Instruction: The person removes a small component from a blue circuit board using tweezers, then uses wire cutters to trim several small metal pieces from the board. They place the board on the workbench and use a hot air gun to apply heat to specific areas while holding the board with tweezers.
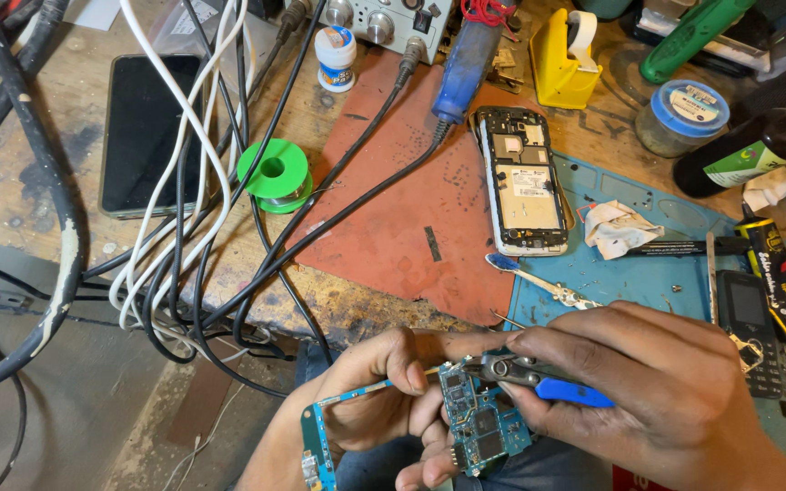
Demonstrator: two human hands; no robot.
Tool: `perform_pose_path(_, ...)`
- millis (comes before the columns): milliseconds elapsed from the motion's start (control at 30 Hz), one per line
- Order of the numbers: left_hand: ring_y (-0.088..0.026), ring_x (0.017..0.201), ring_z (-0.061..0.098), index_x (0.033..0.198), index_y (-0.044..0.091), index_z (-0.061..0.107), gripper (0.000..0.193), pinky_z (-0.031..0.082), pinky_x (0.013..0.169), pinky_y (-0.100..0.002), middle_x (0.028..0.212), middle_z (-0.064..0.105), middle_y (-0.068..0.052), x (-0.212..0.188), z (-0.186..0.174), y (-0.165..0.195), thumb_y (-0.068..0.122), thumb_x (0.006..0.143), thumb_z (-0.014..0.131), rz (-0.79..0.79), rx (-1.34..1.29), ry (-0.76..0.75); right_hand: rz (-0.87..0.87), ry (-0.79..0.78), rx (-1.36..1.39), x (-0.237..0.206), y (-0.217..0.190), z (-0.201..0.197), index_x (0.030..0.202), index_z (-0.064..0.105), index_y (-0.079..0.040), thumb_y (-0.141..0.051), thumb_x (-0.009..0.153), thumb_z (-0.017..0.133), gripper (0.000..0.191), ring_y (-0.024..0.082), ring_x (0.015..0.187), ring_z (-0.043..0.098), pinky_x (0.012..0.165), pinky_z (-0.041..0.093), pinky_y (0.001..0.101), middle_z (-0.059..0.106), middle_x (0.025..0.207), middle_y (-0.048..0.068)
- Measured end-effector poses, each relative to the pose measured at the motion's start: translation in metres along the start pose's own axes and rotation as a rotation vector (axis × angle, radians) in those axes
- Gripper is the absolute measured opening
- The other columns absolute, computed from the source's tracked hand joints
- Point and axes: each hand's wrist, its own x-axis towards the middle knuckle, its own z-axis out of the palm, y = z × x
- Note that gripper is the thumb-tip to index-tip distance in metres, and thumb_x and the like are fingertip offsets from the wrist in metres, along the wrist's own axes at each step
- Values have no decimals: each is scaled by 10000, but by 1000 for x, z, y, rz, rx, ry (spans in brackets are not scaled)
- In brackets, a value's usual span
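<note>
My left hand (375, 395) holds a blue phone circuit board (477, 423) near the bench's front edge, fingers pinching a thin wire end at the board's top. My right hand (657, 391) grips small blue-handled cutters (539, 377), their jaws lying against the top edge of the board. A second strip of blue board (318, 436) sticks out below my left wrist. An opened phone body (522, 180) without its back cover lies flat on the bench beyond my hands.
A red mat (393, 209) and a blue work mat (648, 264) cover the bench. On it lie a green solder spool (273, 175), a dark tablet (149, 132), tangled cables (184, 227), a blue soldering iron (462, 64), a toothbrush (539, 280), a yellow tape holder (564, 62), a keypad phone (753, 341).
</note>
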Motion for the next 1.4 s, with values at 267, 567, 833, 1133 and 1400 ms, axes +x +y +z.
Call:
perform_pose_path(267, -280, 677, 660, 1667, -23, 402, 743, 550, 657, -347, 841, 691, -222, 5, -2, 3, 213, 963, 426, -17, 147, 12, 8, -21, 76, 3, 1, -2, 996, 733, -122, -258, 725, 876, 335, 165, 767, 709, 664, 554, 295, 716, 933, -7)
perform_pose_path(567, -326, 932, 702, 1720, 20, 232, 864, 606, 806, -433, 1311, 570, -269, 24, 3, 9, 107, 904, 500, 258, 444, -94, 69, 50, -68, 6, -5, -2, 999, 737, -107, -240, 744, 869, 317, 202, 789, 701, 687, 541, 331, 721, 950, 19)
perform_pose_path(833, -307, 1237, 620, 1710, 114, 139, 916, 569, 1011, -471, 1643, 346, -208, 30, 5, 9, 37, 948, 641, 494, 502, -105, 334, 106, 51, -5, -18, -3, 1123, 746, -78, -207, 711, 829, 440, 158, 864, 752, 776, 600, 301, 720, 1002, 72)
perform_pose_path(1133, -288, 1322, 590, 1697, 103, 170, 881, 550, 1089, -450, 1766, 228, -147, 29, 6, 5, 243, 979, 661, 635, 553, -182, 239, 100, -91, -9, -19, 8, 1140, 742, -59, -243, 749, 831, 441, 219, 891, 714, 792, 562, 353, 722, 1038, 92)
perform_pose_path(1400, -260, 1106, 628, 1695, 34, 210, 840, 552, 903, -397, 1587, 362, -258, 31, 15, 4, 395, 1005, 526, 572, 488, -62, 112, 103, -262, -2, -22, 9, 1133, 754, -101, -291, 791, 787, 393, 258, 895, 655, 789, 476, 396, 712, 1030, 55)
